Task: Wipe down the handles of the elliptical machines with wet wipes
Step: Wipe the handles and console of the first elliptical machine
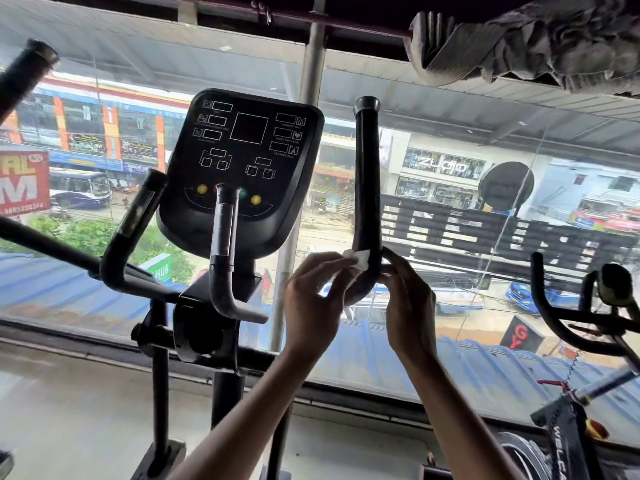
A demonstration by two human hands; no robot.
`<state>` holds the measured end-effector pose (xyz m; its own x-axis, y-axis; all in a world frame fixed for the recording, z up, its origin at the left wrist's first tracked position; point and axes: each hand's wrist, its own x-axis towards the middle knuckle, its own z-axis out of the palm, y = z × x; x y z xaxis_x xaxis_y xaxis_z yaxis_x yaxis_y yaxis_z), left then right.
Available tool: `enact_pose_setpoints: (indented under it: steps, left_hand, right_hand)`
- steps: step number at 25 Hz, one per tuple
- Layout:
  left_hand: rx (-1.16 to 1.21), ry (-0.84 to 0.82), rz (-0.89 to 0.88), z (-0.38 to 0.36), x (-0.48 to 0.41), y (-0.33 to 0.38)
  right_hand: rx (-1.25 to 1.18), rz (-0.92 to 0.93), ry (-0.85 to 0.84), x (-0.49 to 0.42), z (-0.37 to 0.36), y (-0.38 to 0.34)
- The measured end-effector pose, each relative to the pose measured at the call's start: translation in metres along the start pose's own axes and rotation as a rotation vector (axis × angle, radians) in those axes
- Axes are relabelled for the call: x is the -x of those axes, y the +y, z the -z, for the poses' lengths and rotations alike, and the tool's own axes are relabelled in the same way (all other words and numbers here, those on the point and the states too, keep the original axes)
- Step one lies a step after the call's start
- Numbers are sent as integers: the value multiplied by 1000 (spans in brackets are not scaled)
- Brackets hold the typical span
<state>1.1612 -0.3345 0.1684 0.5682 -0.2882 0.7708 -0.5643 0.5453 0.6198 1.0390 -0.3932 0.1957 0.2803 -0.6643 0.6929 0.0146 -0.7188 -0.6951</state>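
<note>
at frame centre the left hand (311, 303) pinches a white wet wipe (359, 258) against the black handle (367, 188); the right hand (410, 299) clasps the handle's bend.

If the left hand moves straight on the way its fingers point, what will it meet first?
The left hand would meet the black curved handle at its bend, where its white wet wipe seems to touch.

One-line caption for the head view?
Left hand holds a wet wipe against the elliptical's handle at its bend; right hand grips it.
</note>
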Motion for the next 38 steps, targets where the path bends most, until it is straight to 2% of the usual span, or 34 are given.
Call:
enact_pose_setpoints:
  steps: [8, 13, 16, 19, 24, 28, 30, 33, 36, 38]
  left_hand:
    - [-153, 80, 140, -6, 62, -62]
    - [-166, 229, 316, -25, 68, -67]
    - [-138, 278, 272, -31, 69, -56]
    - [-178, 263, 246, -30, 68, -66]
    - [-344, 207, 464, -27, 64, -112]
    - [-239, 251, 372, -31, 65, -103]
    - [-287, 199, 374, -28, 64, -113]
    - [-397, 74, 572, -18, 60, -140]
    - [-204, 144, 841, -11, 72, -158]
    - [-66, 133, 940, -8, 89, -164]
  right_hand:
    - [10, -77, -6, 13, -7, 27]
    - [13, -53, -40, 15, -8, 35]
    - [-12, -41, -51, 15, -9, 35]
    - [-24, -11, -53, 14, -12, 38]
    - [-16, 30, -42, 13, -12, 48]
    - [-18, 51, -46, 10, -10, 56]
    - [-36, 50, -42, 11, -13, 58]
    - [-46, 48, -39, 16, -14, 59]
    - [-27, -25, -74, 23, -17, 72]
    - [31, -131, -131, 29, -19, 93]
